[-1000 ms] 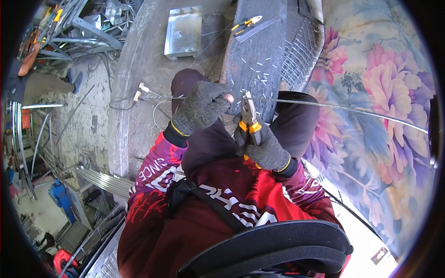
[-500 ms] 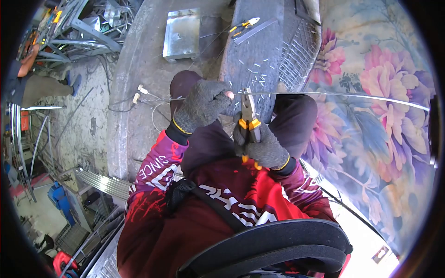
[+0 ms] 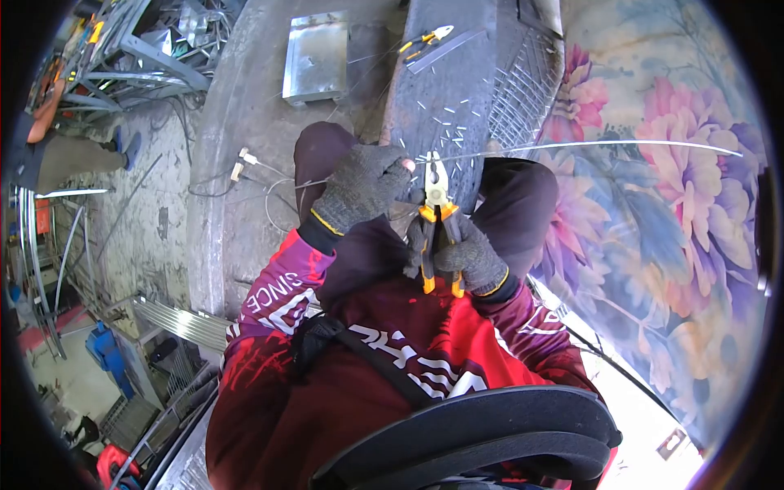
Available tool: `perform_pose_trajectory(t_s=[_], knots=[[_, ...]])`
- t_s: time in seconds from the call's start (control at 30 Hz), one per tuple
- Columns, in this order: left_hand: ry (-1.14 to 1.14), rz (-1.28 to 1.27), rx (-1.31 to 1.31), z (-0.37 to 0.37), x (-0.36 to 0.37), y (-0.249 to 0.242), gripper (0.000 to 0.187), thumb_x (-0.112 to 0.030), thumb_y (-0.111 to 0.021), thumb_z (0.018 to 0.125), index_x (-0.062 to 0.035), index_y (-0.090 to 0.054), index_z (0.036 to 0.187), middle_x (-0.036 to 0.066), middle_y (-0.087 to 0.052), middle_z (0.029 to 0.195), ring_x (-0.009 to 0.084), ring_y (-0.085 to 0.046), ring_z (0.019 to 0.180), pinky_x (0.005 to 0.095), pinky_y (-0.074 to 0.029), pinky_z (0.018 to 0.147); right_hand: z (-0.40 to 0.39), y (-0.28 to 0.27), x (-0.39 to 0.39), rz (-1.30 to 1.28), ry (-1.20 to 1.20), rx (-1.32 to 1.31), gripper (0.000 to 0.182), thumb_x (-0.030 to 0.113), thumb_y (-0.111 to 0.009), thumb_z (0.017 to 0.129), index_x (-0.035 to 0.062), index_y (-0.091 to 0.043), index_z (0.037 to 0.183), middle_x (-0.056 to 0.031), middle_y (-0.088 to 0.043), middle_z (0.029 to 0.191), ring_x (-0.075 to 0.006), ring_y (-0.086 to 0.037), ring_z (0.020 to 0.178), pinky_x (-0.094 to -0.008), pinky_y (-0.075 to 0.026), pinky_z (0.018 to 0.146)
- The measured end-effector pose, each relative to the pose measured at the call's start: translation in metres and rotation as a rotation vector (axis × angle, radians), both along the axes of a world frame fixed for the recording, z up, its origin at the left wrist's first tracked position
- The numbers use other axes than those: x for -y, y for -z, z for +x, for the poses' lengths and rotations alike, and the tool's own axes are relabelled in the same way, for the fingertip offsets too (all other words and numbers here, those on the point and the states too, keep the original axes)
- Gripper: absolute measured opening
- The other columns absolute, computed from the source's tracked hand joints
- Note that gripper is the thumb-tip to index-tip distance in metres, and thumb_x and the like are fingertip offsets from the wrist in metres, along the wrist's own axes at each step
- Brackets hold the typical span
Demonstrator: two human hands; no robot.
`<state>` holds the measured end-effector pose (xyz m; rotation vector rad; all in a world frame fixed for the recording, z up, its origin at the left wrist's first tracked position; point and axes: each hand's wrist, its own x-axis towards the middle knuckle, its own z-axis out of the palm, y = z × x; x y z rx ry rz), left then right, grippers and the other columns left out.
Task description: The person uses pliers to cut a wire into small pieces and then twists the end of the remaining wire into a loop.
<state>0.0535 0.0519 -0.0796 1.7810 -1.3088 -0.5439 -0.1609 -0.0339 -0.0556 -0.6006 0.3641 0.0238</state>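
Observation:
My left hand (image 3: 359, 189), in a dark grey knit glove with a bare fingertip showing, is closed on a thin metal wire (image 3: 621, 143). The wire stretches far to the right across the floral cloth. Gripped by my right hand (image 3: 474, 260), also gloved, is a pair of combination pliers (image 3: 438, 198) with yellow-and-black handles. Its handles are spread, and its jaws point away from me, right at the wire beside my left fingertips. Short cut pieces of wire (image 3: 447, 135) lie scattered on the dark metal surface (image 3: 404, 102) beyond the jaws.
A second pair of pliers (image 3: 429, 37) lies near a flat metal strip (image 3: 445, 51). A shallow metal box (image 3: 316, 57) stands on the floor, with wire mesh (image 3: 527, 102) at right. Another person's legs (image 3: 82, 157) and metal frames (image 3: 155, 57) show at left.
The pliers have turned to show their flat face, and their handles are wider apart. The wire's far end has swung up and slightly left; my left hand stays closed on it.

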Motion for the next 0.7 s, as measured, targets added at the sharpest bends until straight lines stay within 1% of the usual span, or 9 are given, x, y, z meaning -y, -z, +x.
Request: perform_pose_trajectory(t_s=[0.03,0.13,0.17,0.3,0.4,0.47,0.5,0.57,0.7], knots=[[-0.003,0.003,-0.002,-0.001,-0.002,0.002,0.027,-0.026,-0.062,0.094,0.0013,-0.067,0.091,0.022,-0.064,0.075,0.042,-0.062,0.07,0.0476,-0.047,0.061,-0.003,0.007,0.005,-0.037,-0.043,0.013,0.066,-0.004,-0.063,0.068,-0.004,-0.047,0.133,-0.0165,-0.065,0.099,-0.0285,-0.068,0.09,-0.043,-0.056,0.086],[0.013,-0.043,0.099,0.002,-0.006,0.013,0.027,-0.025,-0.061,0.094,0.0013,-0.067,0.092,0.022,-0.066,0.078,0.0421,-0.063,0.073,0.0488,-0.048,0.063,-0.004,0.008,0.011,-0.184,-0.114,-0.041,0.063,0.001,-0.061,0.062,-0.0035,-0.05,0.124,-0.0141,-0.063,0.098,-0.0306,-0.069,0.089,-0.0437,-0.059,0.082],[0.042,-0.084,0.138,0.003,-0.007,0.02,0.026,-0.024,-0.061,0.094,0.0016,-0.067,0.094,0.022,-0.067,0.081,0.0418,-0.064,0.075,0.0483,-0.048,0.065,-0.004,0.007,0.009,-0.168,-0.081,-0.024,0.062,0.004,-0.066,0.066,-0.0035,-0.049,0.126,-0.0144,-0.063,0.099,-0.0299,-0.07,0.089,-0.0421,-0.059,0.082],[0.07,-0.103,0.159,0.003,-0.01,0.018,0.025,-0.021,-0.061,0.094,0.0025,-0.068,0.099,0.021,-0.07,0.087,0.0404,-0.066,0.081,0.0458,-0.051,0.07,-0.007,0.007,0.009,-0.028,-0.018,0.007,0.057,-0.002,-0.064,0.071,-0.0037,-0.05,0.126,-0.0156,-0.066,0.103,-0.0267,-0.067,0.095,-0.0396,-0.055,0.088],[0.065,-0.073,0.087,0.002,-0.01,0.009,0.025,-0.021,-0.062,0.094,0.0023,-0.068,0.1,0.021,-0.07,0.086,0.0394,-0.066,0.081,0.0441,-0.051,0.071,-0.008,0.009,0.013,-0.095,-0.149,0.039,0.059,-0.003,-0.065,0.071,-0.0029,-0.049,0.128,-0.0139,-0.065,0.104,-0.0257,-0.067,0.098,-0.0388,-0.055,0.089],[0.041,-0.066,0.011,0.0,-0.009,0.003,0.025,-0.025,-0.062,0.094,-0.0004,-0.067,0.093,0.02,-0.067,0.081,0.041,-0.064,0.077,0.047,-0.048,0.066,-0.01,0.01,0.005,-0.174,-0.027,-0.01,0.063,0.006,-0.073,0.073,0.0002,-0.049,0.13,-0.0107,-0.065,0.094,-0.0255,-0.07,0.087,-0.0332,-0.057,0.073],[0.013,-0.06,-0.066,0.0,-0.008,0.002,0.027,-0.028,-0.062,0.094,-0.0031,-0.066,0.086,0.02,-0.064,0.077,0.0426,-0.061,0.073,0.0499,-0.044,0.062,-0.01,0.01,0.007,-0.174,-0.027,-0.009,0.063,0.006,-0.073,0.073,0.0002,-0.049,0.13,-0.0107,-0.065,0.094,-0.0255,-0.07,0.087,-0.0332,-0.057,0.073],[0.026,-0.046,-0.063,0.001,-0.007,0.003,0.027,-0.028,-0.062,0.094,-0.0029,-0.066,0.085,0.02,-0.063,0.076,0.0427,-0.061,0.073,0.0496,-0.044,0.062,-0.009,0.01,0.013,-0.272,-0.146,-0.021,0.065,0.002,-0.071,0.071,0.0012,-0.048,0.132,-0.0095,-0.065,0.093,-0.0222,-0.069,0.082,-0.0302,-0.055,0.067],[0.046,-0.049,-0.022,0.002,-0.008,0.0,0.027,-0.028,-0.061,0.094,-0.0026,-0.066,0.086,0.021,-0.064,0.077,0.0425,-0.061,0.073,0.0494,-0.044,0.063,-0.011,0.014,0.013,-0.265,-0.154,0.016,0.066,-0.008,-0.063,0.072,0.001,-0.043,0.134,-0.0102,-0.062,0.095,-0.0205,-0.066,0.081,-0.0307,-0.055,0.07]])
